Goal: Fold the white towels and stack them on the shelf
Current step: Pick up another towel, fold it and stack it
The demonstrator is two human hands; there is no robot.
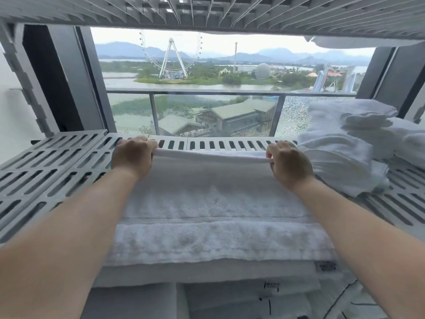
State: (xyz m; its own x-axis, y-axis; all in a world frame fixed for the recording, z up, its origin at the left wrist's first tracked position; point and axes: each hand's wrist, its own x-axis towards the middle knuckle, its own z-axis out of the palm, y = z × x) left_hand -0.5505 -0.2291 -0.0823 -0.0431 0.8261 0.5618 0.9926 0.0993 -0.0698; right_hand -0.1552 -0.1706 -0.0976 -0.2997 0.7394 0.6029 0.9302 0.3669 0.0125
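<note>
Mid-stack | my left hand and right hand pinch top towel's far edge on shelf | folded ones beneath | heap at right probably unfolded

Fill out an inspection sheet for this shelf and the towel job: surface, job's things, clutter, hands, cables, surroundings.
Surface: grey slotted shelf, bare slots showing on the left.
Job's things: white towel spread flat on the shelf; folded towels layered below its near edge; loose pile of towels on the shelf at the right.
Clutter: nothing seen.
Hands: left hand and right hand each pinch the towel's far edge, one near each corner.
Cables: nothing seen.
Surroundings: upper shelf overhead; window behind, with a glass balcony railing outside.
</note>
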